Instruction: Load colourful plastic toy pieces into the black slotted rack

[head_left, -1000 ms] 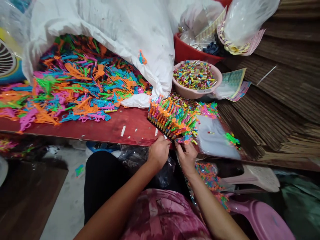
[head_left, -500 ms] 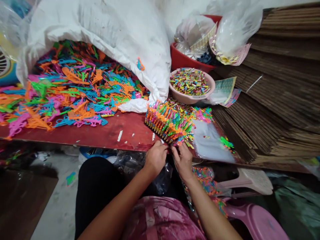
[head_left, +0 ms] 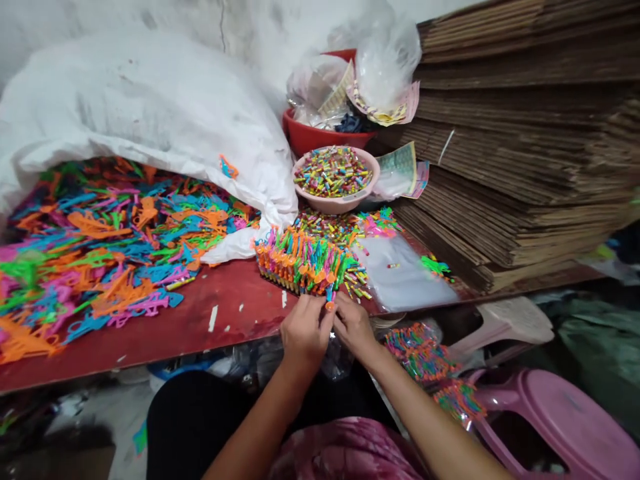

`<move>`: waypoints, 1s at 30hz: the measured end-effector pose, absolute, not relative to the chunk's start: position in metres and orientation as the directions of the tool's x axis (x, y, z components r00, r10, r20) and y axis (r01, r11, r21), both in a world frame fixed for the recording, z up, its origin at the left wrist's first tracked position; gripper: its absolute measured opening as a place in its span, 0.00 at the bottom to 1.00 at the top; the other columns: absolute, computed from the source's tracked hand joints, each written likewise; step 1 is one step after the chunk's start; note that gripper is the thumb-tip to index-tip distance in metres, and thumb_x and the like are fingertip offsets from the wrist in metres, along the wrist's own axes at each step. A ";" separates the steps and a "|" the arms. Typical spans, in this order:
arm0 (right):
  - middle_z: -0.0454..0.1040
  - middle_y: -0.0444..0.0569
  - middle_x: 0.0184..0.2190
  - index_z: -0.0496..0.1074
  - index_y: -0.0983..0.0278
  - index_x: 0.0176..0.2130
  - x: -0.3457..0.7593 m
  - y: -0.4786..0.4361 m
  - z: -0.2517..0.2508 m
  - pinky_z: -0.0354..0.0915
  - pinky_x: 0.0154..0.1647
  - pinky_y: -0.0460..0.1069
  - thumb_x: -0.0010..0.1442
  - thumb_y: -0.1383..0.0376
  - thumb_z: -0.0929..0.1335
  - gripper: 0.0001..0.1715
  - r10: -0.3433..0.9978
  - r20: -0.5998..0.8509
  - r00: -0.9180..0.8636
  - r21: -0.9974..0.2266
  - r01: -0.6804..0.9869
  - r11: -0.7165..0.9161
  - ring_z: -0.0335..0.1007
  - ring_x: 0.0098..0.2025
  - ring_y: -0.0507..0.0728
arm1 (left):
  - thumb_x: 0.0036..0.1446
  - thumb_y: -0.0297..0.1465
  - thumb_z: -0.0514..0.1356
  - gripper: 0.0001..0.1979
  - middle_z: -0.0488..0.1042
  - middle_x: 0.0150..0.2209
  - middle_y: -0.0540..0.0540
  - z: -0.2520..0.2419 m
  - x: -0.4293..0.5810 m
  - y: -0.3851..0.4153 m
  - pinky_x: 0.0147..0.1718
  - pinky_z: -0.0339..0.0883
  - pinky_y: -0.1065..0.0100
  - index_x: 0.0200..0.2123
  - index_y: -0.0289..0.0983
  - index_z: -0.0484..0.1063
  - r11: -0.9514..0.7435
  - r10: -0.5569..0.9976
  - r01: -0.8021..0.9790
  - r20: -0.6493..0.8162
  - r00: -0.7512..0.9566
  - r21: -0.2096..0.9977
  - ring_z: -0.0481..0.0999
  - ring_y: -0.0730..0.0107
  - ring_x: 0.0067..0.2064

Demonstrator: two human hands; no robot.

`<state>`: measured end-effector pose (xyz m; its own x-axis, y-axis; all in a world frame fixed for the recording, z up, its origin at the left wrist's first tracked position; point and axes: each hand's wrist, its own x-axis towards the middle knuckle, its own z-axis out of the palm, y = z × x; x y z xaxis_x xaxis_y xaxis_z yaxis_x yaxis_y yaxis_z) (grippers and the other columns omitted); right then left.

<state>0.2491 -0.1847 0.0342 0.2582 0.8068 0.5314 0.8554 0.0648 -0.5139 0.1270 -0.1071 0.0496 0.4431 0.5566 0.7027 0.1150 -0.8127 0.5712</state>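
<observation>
Orange-tipped plastic piece [head_left: 330, 305] between 2 hands [head_left: 305, 330] [head_left: 354, 327]

The little piece [head_left: 329, 298] between the fingers [head_left: 320, 313] is smooth, glossy plastic, like the heap of shapes [head_left: 100, 250] to their left (bright and shiny throughout). Just beyond the fingers, the red board [head_left: 235, 320] is scuffed painted wood, with a matt woven white sack [head_left: 150, 113] farther left. Farther right sit rough brown corrugated cardboard [head_left: 515, 140], a slick clear plastic bag [head_left: 405, 273], and a glossy pink plastic stool [head_left: 565, 420].
</observation>
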 end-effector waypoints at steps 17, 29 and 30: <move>0.70 0.47 0.34 0.72 0.61 0.42 0.250 -0.182 0.023 0.62 0.38 0.46 0.70 0.62 0.61 0.12 0.811 0.503 0.301 -0.524 0.852 0.009 0.67 0.37 0.54 | 0.62 0.31 0.60 0.14 0.64 0.22 0.52 0.048 0.129 -0.119 0.27 0.55 0.70 0.24 0.38 0.63 -0.842 0.487 0.451 0.777 0.398 0.296 0.65 0.73 0.26; 0.69 0.47 0.33 0.71 0.63 0.34 0.259 -0.169 0.014 0.60 0.32 0.46 0.67 0.65 0.62 0.11 0.737 0.570 0.364 -0.542 0.840 0.004 0.65 0.33 0.53 | 0.63 0.35 0.59 0.15 0.66 0.24 0.51 0.061 0.143 -0.119 0.27 0.54 0.69 0.25 0.38 0.65 -0.813 0.492 0.544 0.747 0.448 0.209 0.66 0.72 0.27; 0.68 0.47 0.32 0.70 0.63 0.33 0.260 -0.168 0.014 0.59 0.32 0.46 0.66 0.65 0.62 0.11 0.744 0.569 0.351 -0.519 0.855 -0.007 0.65 0.32 0.53 | 0.63 0.35 0.59 0.15 0.66 0.24 0.51 0.062 0.144 -0.119 0.27 0.54 0.69 0.25 0.38 0.65 -0.813 0.493 0.542 0.748 0.444 0.214 0.66 0.72 0.27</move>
<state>0.2601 -0.1677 0.0141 0.3511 0.7438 0.5688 0.8549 -0.0068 -0.5188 0.1437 -0.1186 0.0620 0.4439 0.4927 0.7485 0.5416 -0.8130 0.2139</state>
